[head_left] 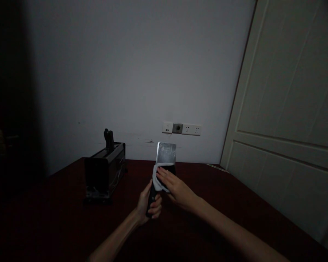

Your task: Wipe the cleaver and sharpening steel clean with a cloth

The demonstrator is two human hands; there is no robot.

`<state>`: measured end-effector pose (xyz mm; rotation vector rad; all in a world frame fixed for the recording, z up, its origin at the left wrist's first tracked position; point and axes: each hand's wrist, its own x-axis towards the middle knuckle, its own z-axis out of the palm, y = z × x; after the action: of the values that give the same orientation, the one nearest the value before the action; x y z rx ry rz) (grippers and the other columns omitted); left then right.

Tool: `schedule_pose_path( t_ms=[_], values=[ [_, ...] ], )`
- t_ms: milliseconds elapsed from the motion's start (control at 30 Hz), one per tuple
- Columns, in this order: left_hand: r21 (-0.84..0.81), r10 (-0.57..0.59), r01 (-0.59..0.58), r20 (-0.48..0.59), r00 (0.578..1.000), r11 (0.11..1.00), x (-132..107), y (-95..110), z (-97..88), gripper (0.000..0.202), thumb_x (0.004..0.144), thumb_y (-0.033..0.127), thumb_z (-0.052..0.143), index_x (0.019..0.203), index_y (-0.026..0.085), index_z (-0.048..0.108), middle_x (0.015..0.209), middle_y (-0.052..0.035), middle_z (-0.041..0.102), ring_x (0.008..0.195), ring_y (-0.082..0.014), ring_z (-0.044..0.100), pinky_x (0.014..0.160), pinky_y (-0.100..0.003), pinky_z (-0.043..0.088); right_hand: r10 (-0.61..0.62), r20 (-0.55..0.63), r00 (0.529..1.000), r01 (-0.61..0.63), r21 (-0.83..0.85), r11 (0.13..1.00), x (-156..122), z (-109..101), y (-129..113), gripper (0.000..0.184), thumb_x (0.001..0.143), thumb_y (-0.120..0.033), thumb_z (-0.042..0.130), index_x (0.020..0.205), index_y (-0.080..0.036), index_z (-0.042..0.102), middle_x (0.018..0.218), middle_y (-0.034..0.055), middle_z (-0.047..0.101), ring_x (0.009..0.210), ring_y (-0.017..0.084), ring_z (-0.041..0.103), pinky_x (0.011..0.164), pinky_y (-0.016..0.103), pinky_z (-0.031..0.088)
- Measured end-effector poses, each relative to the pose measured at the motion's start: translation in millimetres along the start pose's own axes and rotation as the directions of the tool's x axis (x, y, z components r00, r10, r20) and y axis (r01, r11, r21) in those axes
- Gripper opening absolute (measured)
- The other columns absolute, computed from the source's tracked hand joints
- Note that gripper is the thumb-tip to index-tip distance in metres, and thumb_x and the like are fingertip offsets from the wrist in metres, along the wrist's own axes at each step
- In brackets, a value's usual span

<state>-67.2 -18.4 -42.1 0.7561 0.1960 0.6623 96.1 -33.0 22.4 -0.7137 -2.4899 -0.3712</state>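
A cleaver [166, 153] with a broad, shiny blade is held upright in front of me, above the table. My left hand [150, 203] is wrapped round its black handle, thumb up along the side. Against the lower part of the blade lies a folded cloth [155, 176], whitish at its edges with a dark patch in the middle. My right hand [171, 183] presses this cloth onto the blade, fingers stretched out and close together. Its thumb is hidden. The cloth and fingers cover the lower blade.
A dark knife block [105, 169] stands on the left of the reddish-brown table [207, 203], with black knife handles [108, 139] sticking up from it. Behind is a pale wall with sockets [191, 130]. A whitish panelled door [284, 109] is at the right.
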Motion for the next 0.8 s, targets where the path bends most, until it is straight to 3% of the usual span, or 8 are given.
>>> schedule_pose_path(
  t_ms=[100, 300, 367, 567, 667, 800],
  values=[
    [-0.005, -0.012, 0.013, 0.02, 1.0, 1.0, 0.3, 0.2, -0.2, 0.064, 0.079, 0.07, 0.019, 0.051, 0.016, 0.041, 0.033, 0.0065, 0.026, 0.024, -0.0043, 0.016, 0.025, -0.018, 0.025, -0.033, 0.031, 0.999, 0.033, 0.009, 0.999, -2.0, -1.8, 1.4, 0.067, 0.074, -0.002, 0.043, 0.137, -0.009, 0.024, 0.144, 0.0147, 0.027, 0.135, 0.019, 0.014, 0.108, 0.042, 0.026],
    [0.001, -0.008, 0.008, 0.124, 0.992, 1.0, -0.6, 0.5, 9.8, 0.06, 0.081, 0.066, 0.023, 0.055, 0.016, 0.043, 0.034, 0.0072, 0.028, 0.024, -0.0038, 0.014, 0.025, -0.017, 0.027, 0.092, -0.136, 0.986, -0.098, -0.035, 0.995, 15.0, -31.8, 50.7, 0.058, 0.08, -0.006, 0.039, 0.136, -0.014, 0.028, 0.143, 0.0145, 0.029, 0.134, 0.019, 0.018, 0.108, 0.047, 0.025],
    [0.0, -0.006, 0.006, 0.115, 0.993, 1.0, 0.4, 0.9, 7.8, 0.059, 0.081, 0.066, 0.025, 0.054, 0.016, 0.043, 0.034, 0.0072, 0.029, 0.023, -0.0039, 0.015, 0.025, -0.017, 0.027, 0.069, -0.12, 0.99, -0.076, -0.053, 0.996, 10.6, -28.0, 45.7, 0.061, 0.078, -0.004, 0.039, 0.137, -0.013, 0.027, 0.144, 0.0147, 0.029, 0.134, 0.019, 0.017, 0.107, 0.047, 0.025],
    [0.007, -0.032, 0.032, 0.014, 0.999, 0.999, 3.1, 0.1, -2.9, 0.064, 0.078, 0.071, 0.023, 0.048, 0.016, 0.04, 0.031, 0.0061, 0.028, 0.023, -0.0047, 0.019, 0.025, -0.018, 0.027, -0.053, 0.051, 0.997, 0.055, -0.042, 0.998, -17.4, -1.6, -0.2, 0.066, 0.075, -0.004, 0.04, 0.138, -0.006, 0.022, 0.145, 0.0159, 0.025, 0.135, 0.02, 0.011, 0.108, 0.043, 0.026],
    [0.005, -0.012, 0.012, 0.075, 0.997, 1.0, 2.2, -0.8, 1.2, 0.062, 0.08, 0.068, 0.023, 0.05, 0.016, 0.041, 0.033, 0.0063, 0.029, 0.023, -0.0045, 0.018, 0.025, -0.018, 0.028, -0.041, 0.027, 0.999, 0.042, -0.046, 0.998, -13.0, -12.1, 12.8, 0.062, 0.077, -0.004, 0.039, 0.137, -0.008, 0.025, 0.144, 0.0154, 0.027, 0.135, 0.02, 0.013, 0.107, 0.044, 0.027],
    [-0.014, -0.004, 0.006, 0.139, 0.99, 1.0, 1.5, -0.6, 7.3, 0.06, 0.082, 0.065, 0.023, 0.054, 0.016, 0.045, 0.034, 0.0065, 0.03, 0.023, -0.0043, 0.017, 0.025, -0.017, 0.028, 0.04, -0.099, 0.994, -0.046, -0.059, 0.997, 1.8, -31.1, 45.3, 0.058, 0.081, -0.007, 0.038, 0.137, -0.014, 0.026, 0.143, 0.0143, 0.029, 0.134, 0.019, 0.018, 0.107, 0.047, 0.027]
  ],
)
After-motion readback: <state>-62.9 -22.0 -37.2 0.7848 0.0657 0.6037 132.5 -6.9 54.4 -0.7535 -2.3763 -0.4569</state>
